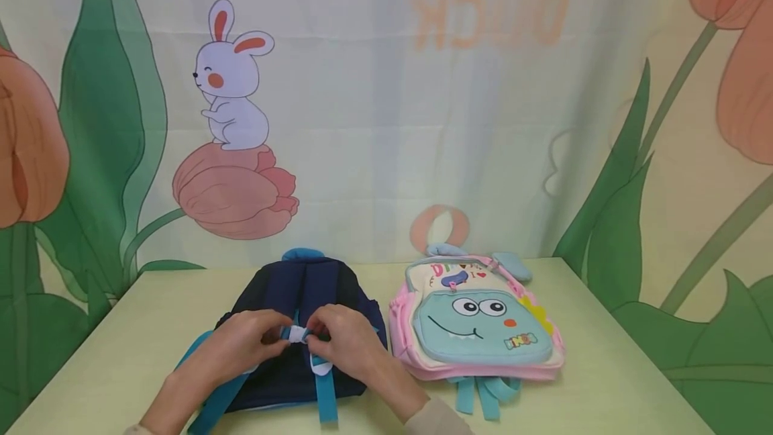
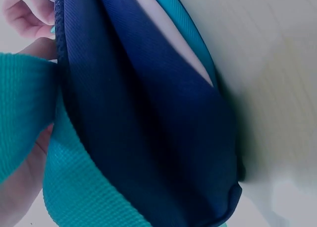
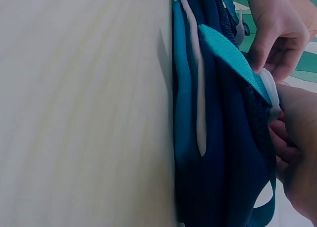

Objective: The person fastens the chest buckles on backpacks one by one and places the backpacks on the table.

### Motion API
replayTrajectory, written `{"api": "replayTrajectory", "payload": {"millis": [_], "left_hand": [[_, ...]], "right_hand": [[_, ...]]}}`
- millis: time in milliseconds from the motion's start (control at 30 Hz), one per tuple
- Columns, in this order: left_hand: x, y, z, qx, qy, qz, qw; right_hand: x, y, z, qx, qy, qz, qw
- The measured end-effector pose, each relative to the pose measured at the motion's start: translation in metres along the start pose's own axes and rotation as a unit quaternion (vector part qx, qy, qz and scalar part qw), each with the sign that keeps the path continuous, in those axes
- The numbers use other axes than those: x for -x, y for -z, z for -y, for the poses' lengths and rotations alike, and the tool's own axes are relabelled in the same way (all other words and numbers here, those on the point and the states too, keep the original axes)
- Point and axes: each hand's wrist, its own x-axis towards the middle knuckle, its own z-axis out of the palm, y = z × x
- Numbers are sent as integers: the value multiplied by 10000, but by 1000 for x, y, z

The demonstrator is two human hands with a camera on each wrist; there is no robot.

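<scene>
A dark navy backpack (image 1: 266, 381) lies with its shoulder straps up. Over its middle, my left hand (image 1: 247, 341) and right hand (image 1: 347, 341) pinch the two sides of a small white buckle (image 1: 297, 334) on a teal strap, fingers curled. Below my right hand another white buckle (image 1: 321, 366) holds a hanging teal strap (image 1: 327, 398). In the left wrist view, teal webbing (image 2: 25, 108) covers part of my left hand (image 2: 22, 187) beside the navy fabric (image 2: 148, 103). The right wrist view shows both hands close together at a white buckle (image 3: 270, 91).
To the right of the navy backpack lies a pink and teal backpack (image 1: 483, 327) with a cartoon face, its teal straps (image 1: 488, 398) spread toward the front. Both rest on a pale table (image 1: 610, 368). Behind hangs a curtain (image 1: 362, 119) printed with a rabbit and tulips.
</scene>
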Motion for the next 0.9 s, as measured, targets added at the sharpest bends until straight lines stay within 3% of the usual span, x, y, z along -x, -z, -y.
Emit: {"api": "replayTrajectory", "payload": {"millis": [333,567,733,900], "left_hand": [[3,3,5,-86,92,148,9998],[4,5,6,-247,249,111,9993],[5,6,7,-435,-22,-53,9990],[3,4,3,-779,-477,-442,9948]], "right_hand": [[-4,2,2,10,-84,335,9994],[-6,11,3,301,190,165,9992],[-7,20,2,320,173,220,9991],[-5,25,0,251,-34,316,9992]]}}
